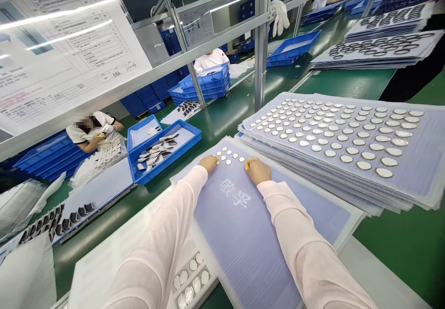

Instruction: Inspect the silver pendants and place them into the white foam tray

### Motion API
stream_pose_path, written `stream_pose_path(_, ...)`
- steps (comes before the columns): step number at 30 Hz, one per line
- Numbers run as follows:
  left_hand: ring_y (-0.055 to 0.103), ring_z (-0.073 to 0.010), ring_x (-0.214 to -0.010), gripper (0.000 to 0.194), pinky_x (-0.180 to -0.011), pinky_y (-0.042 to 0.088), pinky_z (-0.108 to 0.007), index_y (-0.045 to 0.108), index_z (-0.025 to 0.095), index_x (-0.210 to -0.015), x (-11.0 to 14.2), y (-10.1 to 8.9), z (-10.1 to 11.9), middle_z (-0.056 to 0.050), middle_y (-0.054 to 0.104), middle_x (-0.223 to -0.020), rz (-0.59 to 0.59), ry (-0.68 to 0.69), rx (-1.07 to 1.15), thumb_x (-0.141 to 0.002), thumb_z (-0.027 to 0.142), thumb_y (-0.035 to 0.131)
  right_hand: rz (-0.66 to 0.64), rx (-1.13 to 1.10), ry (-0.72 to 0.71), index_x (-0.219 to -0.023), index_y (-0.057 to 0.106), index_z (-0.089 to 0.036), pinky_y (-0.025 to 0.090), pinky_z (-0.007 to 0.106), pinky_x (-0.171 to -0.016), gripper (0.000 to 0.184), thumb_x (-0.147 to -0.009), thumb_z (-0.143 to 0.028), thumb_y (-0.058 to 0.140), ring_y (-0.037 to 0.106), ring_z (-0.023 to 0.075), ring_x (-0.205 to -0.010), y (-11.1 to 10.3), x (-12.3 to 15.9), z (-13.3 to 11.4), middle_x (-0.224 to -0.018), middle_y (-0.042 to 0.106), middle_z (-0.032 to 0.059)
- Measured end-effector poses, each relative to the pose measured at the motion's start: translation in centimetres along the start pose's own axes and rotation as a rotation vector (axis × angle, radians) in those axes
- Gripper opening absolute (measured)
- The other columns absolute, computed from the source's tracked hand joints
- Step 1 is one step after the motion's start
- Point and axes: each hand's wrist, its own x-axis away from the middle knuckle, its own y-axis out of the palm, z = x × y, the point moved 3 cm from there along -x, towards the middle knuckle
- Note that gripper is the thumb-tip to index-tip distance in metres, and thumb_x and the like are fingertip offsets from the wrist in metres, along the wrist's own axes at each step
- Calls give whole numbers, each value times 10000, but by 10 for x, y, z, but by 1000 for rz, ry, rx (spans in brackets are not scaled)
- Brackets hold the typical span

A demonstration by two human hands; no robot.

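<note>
Both my arms, in pale pink sleeves, reach forward over a blue-white corrugated sheet point(250, 225) with two printed characters. My left hand point(209, 162) rests at the sheet's far edge, fingers curled down onto a small round silver disc. My right hand point(257, 169), with yellow finger cots, is curled beside several round discs point(229, 155) laid in short rows there. Whether it pinches a disc is hidden.
A tall stack of sheets point(347, 137) covered with several rows of discs lies at right. Blue trays point(163, 153) with dark parts sit at left. A tray of discs point(191, 283) lies under my left arm. A person point(95, 130) works across the green table.
</note>
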Motion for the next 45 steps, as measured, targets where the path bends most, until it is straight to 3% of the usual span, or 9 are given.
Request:
stream_pose_path(8, 631, -243, -1098, 334, -925, 554, -464, 597, 160, -1244, 28, -4, 8, -108, 608, -1283, 106, -11, 13, -956, 327, 613, 15, 4, -3, -1178, 631, -158, 566, 416, -876, 273, -994, -352, 579, 663, 210, -1007, -1, 0, -1, -1211, 650, 93)
stream_pose_path(14, 628, -210, -1012, 196, -897, 541, -412, 601, 157, -1148, 75, -17, 5, -99, 594, -1225, 265, -19, 184, -983, 243, 537, 10, 10, -10, -1183, 627, -158, 563, 416, -877, 281, -994, -360, 577, 661, 210, -1006, -2, 0, 0, -1208, 649, 93)
stream_pose_path(18, 596, -178, -948, 189, -908, 510, -342, 564, 179, -958, 135, -19, 13, -83, 579, -1086, 357, 53, 365, -1011, 168, 383, -15, 31, -21, -1187, 629, -158, 560, 430, -892, 283, -992, -358, 581, 660, 217, -1026, -5, 0, -1, -1219, 647, 93)
stream_pose_path(22, 559, -178, -923, 201, -891, 507, -326, 489, 204, -830, 213, -13, 28, -57, 582, -934, 397, 161, 537, -1008, 199, 398, -52, 55, -22, -1197, 628, -154, 559, 442, -904, 288, -983, -344, 600, 659, 225, -1046, -12, -1, -9, -1226, 648, 95)
stream_pose_path(31, 506, -159, -809, 184, -796, 499, -338, 496, 208, -880, 357, -2, 44, -45, 515, -912, 523, 183, 970, -1029, 279, 413, -52, -17, -85, -1079, 673, -116, 515, 442, -916, 248, -946, -318, 620, 666, 262, -1047, -57, 18, -56, -1113, 695, 132)
stream_pose_path(35, 483, -152, -791, 183, -743, 471, -307, 498, 209, -895, 392, -1, 49, -37, 498, -895, 573, 166, 1072, -1034, 302, 423, -94, -159, -297, -898, 695, -158, 508, 322, -823, 132, -884, -188, 568, 693, 244, -920, -70, 76, -98, -904, 735, 112)
stream_pose_path(38, 485, -157, -812, 179, -762, 465, -314, 504, 212, -911, 407, -2, 56, -39, 492, -896, 641, 175, 1106, -1039, 302, 417, -170, -336, -529, -850, 650, -243, 512, 241, -715, 106, -877, -230, 549, 645, 151, -728, -77, 157, -124, -785, 687, -7)
stream_pose_path(41, 494, -166, -853, 160, -793, 474, -325, 510, 219, -938, 418, 0, 64, -50, 488, -921, 690, 172, 1175, -1041, 296, 413, -188, -813, -871, -739, 574, -253, 472, 263, -557, 126, -857, -215, 556, 516, 140, -566, -90, 243, -142, -654, 557, -21)
stream_pose_path(45, 503, -202, -969, 153, -852, 496, -365, 508, 238, -979, 433, 10, 70, -80, 476, -1023, 696, 106, 1254, -1035, 344, 413, -102, -1082, -942, -783, 547, -259, 411, 247, -480, 152, -877, -140, 557, 474, 130, -544, -87, 308, -154, -657, 528, -23)
